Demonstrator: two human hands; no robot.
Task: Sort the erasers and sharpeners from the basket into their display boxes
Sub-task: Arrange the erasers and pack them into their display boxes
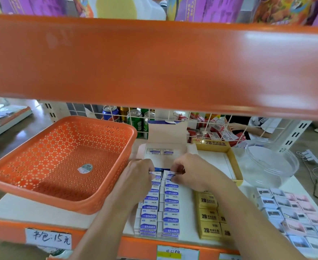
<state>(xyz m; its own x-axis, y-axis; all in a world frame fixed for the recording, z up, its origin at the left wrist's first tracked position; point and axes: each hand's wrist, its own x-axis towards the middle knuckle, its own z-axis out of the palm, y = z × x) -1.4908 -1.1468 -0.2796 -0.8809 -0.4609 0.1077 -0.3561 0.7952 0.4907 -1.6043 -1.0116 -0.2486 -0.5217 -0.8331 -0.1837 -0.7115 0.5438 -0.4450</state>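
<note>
An orange perforated basket [60,160] sits tilted on the shelf at the left, with only a sticker on its floor. In the middle, two rows of white and blue erasers [159,209] run from the shelf front into an open white display box [165,132]. Two more erasers [160,152] lie at the box's back. My left hand [139,173] pinches the far eraser of the left row. My right hand [192,171] pinches the far eraser of the right row. Right of them stand yellow 2B erasers [208,216] and their yellow display box [235,162].
An orange shelf beam [154,62] crosses the view just above the hands. A clear plastic tub [269,162] stands at the right, with pink and white small boxes [293,212] in front of it. Drink cans [135,119] stand behind a white wire grid.
</note>
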